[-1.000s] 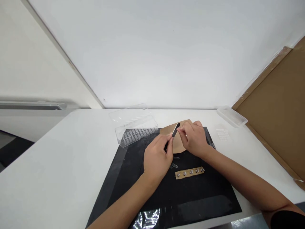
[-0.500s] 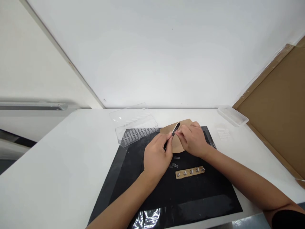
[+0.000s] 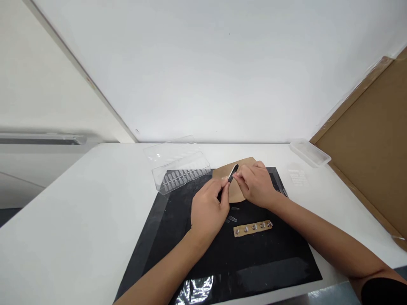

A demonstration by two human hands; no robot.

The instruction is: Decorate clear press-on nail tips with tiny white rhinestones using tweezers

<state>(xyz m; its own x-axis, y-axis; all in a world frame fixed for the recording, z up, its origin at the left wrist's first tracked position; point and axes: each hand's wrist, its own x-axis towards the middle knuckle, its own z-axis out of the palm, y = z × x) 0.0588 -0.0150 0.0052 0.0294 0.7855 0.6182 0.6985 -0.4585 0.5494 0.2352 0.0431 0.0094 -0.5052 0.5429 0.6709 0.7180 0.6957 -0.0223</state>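
Observation:
My left hand (image 3: 211, 203) pinches a slim nail file (image 3: 233, 173), black with a pale edge, that slants up to the right. Close beside the file is my right hand (image 3: 256, 184), its fingertips pressed together; what they hold, if anything, is too small to name. Under both hands lies a brown paper sheet (image 3: 237, 194) on a black mat (image 3: 254, 254). Several clear nail tips (image 3: 232, 219) rest on the mat below the hands. Nearer to me is a tan strip (image 3: 253, 228) bearing several small metal pieces.
An open clear case (image 3: 181, 173) with rows of nail tips overlaps the mat's back left corner. A translucent tray (image 3: 310, 153) stands at the back right, beside a cardboard panel (image 3: 369, 140). A white wall rises behind the white table (image 3: 95, 212).
The whole view has shifted slightly. Both hands keep nearly the same pose around the file, with no clear change in what they hold.

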